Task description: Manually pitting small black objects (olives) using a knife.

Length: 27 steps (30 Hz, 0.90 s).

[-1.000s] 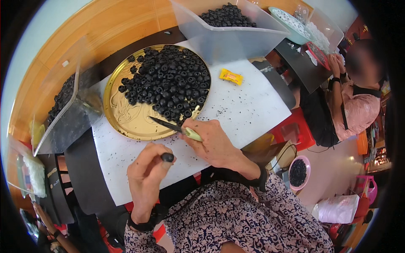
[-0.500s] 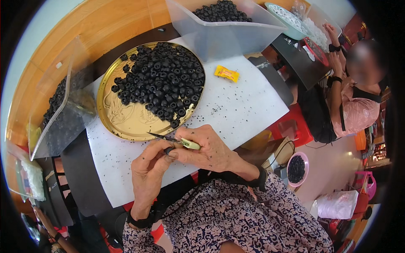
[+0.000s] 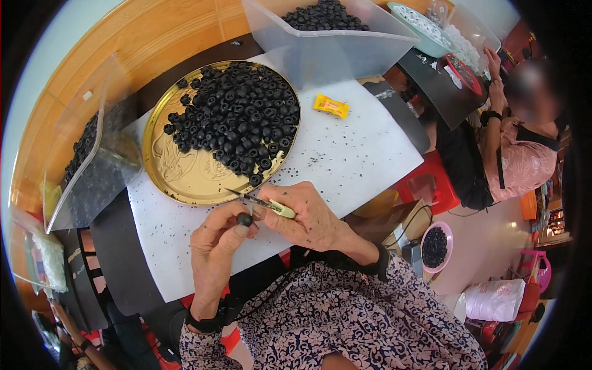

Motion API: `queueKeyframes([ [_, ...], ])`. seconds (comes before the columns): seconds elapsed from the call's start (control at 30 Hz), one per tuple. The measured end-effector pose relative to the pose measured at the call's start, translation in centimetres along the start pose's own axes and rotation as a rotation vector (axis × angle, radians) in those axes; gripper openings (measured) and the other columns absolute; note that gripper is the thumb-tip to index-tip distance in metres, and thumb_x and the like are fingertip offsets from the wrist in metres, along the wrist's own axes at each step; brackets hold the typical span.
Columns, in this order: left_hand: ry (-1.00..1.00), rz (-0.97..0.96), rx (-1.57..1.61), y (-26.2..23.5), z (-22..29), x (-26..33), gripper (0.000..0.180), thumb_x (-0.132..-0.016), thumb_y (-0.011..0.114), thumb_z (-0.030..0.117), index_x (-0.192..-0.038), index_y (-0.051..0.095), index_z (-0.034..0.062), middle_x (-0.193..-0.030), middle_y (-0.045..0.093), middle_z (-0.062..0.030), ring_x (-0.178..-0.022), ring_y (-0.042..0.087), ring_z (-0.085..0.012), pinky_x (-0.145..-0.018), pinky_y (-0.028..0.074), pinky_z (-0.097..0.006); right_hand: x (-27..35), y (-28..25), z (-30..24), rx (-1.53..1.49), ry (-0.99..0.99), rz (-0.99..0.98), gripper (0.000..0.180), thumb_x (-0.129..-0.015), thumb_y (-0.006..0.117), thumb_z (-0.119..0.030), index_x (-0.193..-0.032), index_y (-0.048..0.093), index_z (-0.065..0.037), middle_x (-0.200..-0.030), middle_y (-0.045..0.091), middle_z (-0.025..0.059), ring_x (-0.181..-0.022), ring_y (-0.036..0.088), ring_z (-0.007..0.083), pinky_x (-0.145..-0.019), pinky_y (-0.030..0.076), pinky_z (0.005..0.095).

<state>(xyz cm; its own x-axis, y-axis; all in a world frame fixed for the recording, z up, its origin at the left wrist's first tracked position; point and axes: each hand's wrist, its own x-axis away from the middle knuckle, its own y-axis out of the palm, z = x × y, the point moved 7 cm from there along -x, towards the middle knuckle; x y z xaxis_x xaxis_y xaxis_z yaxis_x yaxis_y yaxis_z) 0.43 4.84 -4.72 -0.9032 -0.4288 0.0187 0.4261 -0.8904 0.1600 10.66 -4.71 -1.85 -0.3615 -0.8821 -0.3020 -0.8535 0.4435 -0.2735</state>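
My left hand (image 3: pixel 214 239) pinches a small black round bead-like piece (image 3: pixel 244 219) between thumb and fingers. Its smooth rounded side shows. My right hand (image 3: pixel 311 216) is closed around a small pointed trimming tool with a pale green handle (image 3: pixel 281 209); its dark tip (image 3: pixel 237 193) points left, over the near rim of the tray. Both hands are close together, just in front of a round gold tray (image 3: pixel 169 165). On the tray lies a heap of black ring-shaped pieces (image 3: pixel 240 111) with holes through them.
White sheet (image 3: pixel 364 142) under the tray is strewn with black specks and holds a yellow wrapped packet (image 3: pixel 331 106). Clear plastic bins of black pieces stand behind (image 3: pixel 345 46) and at left (image 3: pixel 86 179). A person (image 3: pixel 521 154) sits at right; another's arm (image 3: pixel 74 333) shows lower left.
My left hand has turned the black piece up into plainer view, and the right thumb has drawn slightly away. The tool has shifted a little right. The person at right has lowered their hands.
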Motion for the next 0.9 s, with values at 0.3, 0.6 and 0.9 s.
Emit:
queueKeyframes([
  [0.3, 0.089, 0.097, 0.27, -0.9, 0.4, 0.2, 0.017, -0.085, 0.054, 0.005, -0.098, 0.057, -0.0053, -0.088, 0.057, -0.0066, -0.078, 0.054, -0.0146, -0.074, 0.045, -0.029, 0.1, 1.6, 0.2, 0.311, -0.011, 0.021, 0.018, -0.076, 0.061, -0.004, -0.092, 0.053, -0.003, -0.079, 0.057, 0.013, -0.069, 0.06, 0.0318, -0.059, 0.048, 0.0351],
  [0.6, 0.024, 0.074, 0.397, -1.1, 0.0, 0.4, 0.021, -0.079, 0.054, 0.004, -0.098, 0.057, -0.0062, -0.089, 0.057, -0.006, -0.081, 0.055, -0.0128, -0.075, 0.045, -0.027, 0.1, 2.3, -0.1, 0.398, -0.004, -0.057, 0.029, -0.069, 0.064, 0.0, -0.095, 0.052, -0.005, -0.083, 0.057, 0.0114, -0.071, 0.06, 0.0327, -0.058, 0.049, 0.036],
  [0.9, 0.049, 0.015, 0.319, -1.6, -0.6, 0.4, 0.038, -0.079, 0.059, 0.018, -0.107, 0.052, -0.0069, -0.096, 0.059, -0.0122, -0.084, 0.057, -0.0191, -0.075, 0.047, -0.032, 0.0, 2.7, 0.0, 0.453, 0.013, -0.115, 0.026, -0.072, 0.064, -0.002, -0.094, 0.051, -0.004, -0.084, 0.056, 0.011, -0.071, 0.06, 0.0317, -0.059, 0.049, 0.0366],
])
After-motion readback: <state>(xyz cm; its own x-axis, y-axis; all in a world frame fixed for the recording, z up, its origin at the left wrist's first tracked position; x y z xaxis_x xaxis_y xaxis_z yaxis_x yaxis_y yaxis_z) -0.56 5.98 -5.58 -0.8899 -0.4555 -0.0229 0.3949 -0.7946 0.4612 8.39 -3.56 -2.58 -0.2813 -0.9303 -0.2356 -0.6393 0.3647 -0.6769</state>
